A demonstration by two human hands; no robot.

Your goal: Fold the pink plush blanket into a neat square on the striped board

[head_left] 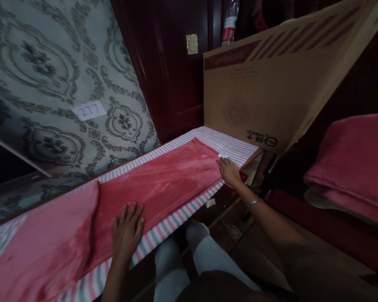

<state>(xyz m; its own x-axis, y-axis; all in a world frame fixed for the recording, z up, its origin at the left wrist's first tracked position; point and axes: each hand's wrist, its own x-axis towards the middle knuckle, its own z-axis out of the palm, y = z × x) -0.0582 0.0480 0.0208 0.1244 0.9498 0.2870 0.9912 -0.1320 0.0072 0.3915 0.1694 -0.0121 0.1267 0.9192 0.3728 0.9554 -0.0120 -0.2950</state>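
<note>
The pink blanket (pixel 166 180) lies under the spread left hand (pixel 127 230) and extends to the right hand (pixel 229 172), which rests on the blanket's end, any pinch there being indeterminable.

Home room, by looks: ornate patterned wallpaper (pixel 124 121), glossy dark-red panelling (pixel 173 79), striped cloth (pixel 234 147), drink bottle (pixel 229 27).

- A bare left hand (pixel 127 230), with the forearm uncovered as far as it shows.
- A bare right hand (pixel 229 172), its forearm likewise uncovered above the wrist.
- On the right wrist, a narrow, shiny, silver-coloured bracelet (pixel 254 202).
- Both legs in plain, pale grey trousers (pixel 211 253), softly creased.
- At the waist, a dark garment (pixel 217 287), its details lost in shadow.
</note>
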